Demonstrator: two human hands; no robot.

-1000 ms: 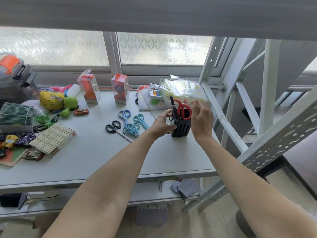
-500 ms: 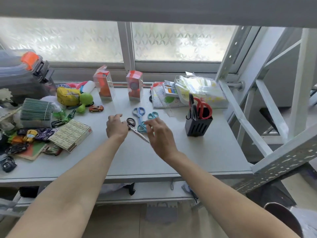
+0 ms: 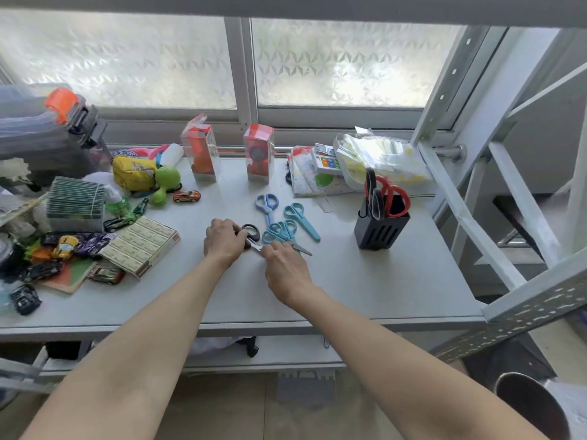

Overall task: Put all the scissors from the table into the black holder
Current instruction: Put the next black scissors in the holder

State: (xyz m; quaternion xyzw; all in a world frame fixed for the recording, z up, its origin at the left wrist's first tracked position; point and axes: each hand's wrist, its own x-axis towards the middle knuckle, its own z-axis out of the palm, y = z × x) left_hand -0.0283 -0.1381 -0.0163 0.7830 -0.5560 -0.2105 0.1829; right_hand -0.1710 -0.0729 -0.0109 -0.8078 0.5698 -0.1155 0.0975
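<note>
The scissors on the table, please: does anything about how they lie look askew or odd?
Yes: the blue and teal scissors lie in a crossed, overlapping heap. The black-handled scissors lie under both hands. Two pairs already stand in the black holder.

Both hands have left the black holder [image 3: 382, 230] and closed in on the black-handled scissors [image 3: 252, 231] mid-tabletop.

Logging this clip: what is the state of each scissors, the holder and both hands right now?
black holder: upright, holds red and black scissors
red scissors: in holder, handles up
black-handled scissors: flat on table, being gripped
blue scissors: lying flat, untouched
teal scissors: lying flat, untouched
left hand: grips black-handled scissors' handle
right hand: fingers pinch their blade
</note>
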